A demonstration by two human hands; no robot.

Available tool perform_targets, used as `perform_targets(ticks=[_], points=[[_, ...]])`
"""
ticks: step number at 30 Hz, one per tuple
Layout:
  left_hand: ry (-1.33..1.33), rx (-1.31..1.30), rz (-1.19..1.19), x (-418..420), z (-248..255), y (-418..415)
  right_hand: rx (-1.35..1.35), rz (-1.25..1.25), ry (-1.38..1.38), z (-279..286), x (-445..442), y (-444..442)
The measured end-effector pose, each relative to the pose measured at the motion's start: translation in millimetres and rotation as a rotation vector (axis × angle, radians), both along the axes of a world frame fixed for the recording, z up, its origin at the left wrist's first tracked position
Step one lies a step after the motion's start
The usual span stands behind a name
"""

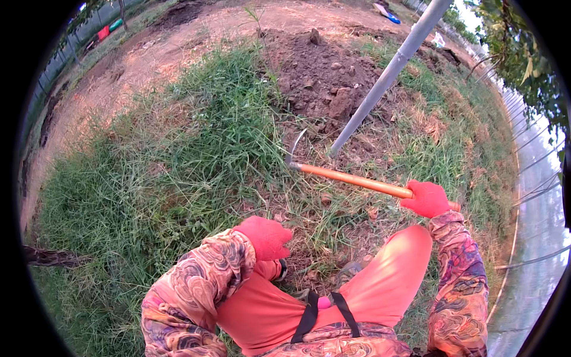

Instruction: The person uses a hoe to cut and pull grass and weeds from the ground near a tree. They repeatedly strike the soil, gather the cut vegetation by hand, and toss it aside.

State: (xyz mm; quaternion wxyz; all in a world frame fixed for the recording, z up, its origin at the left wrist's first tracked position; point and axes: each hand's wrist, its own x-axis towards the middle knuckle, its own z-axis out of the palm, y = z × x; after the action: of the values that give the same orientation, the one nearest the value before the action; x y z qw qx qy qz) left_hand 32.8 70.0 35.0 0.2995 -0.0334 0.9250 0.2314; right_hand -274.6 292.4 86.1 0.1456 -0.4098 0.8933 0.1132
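Note:
My right hand (427,199), in a red knitted glove, grips a sickle (357,177) near the end of its orange handle. The sickle's narrow curved blade (296,145) points away from me, beside green grass (232,116) and close to the foot of a metal pole. My left hand (266,238), also gloved in red, hangs over my knee with its fingers curled; whether it holds anything is hidden. Cut or dry grass lies on the soil between my hands and the pole.
A slanting grey metal pole (383,85) stands in the ground ahead. Behind it rises a mound of brown soil (325,76) with clods. Plastic sheeting over curved ribs (537,214) runs along the right, under leafy branches (526,58). A dark wooden stump or branch (51,257) is at left.

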Motion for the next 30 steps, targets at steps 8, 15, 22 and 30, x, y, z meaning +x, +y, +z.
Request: perform_targets(ticks=[8,15,22,30], points=[[0.128,0.084,-0.13,-10,25,8,-0.489,-0.362,-0.259,-81,26,-23],[0.107,0.12,-0.096,-17,27,6,-0.655,-0.871,-0.872,-158,61,-108],[0.094,0.154,-0.07,-23,24,3,-0.73,-0.905,-0.909,-247,91,-160],[0.174,0.193,-0.041,-15,16,-3,-0.803,-0.995,-1.033,-266,112,-169]])
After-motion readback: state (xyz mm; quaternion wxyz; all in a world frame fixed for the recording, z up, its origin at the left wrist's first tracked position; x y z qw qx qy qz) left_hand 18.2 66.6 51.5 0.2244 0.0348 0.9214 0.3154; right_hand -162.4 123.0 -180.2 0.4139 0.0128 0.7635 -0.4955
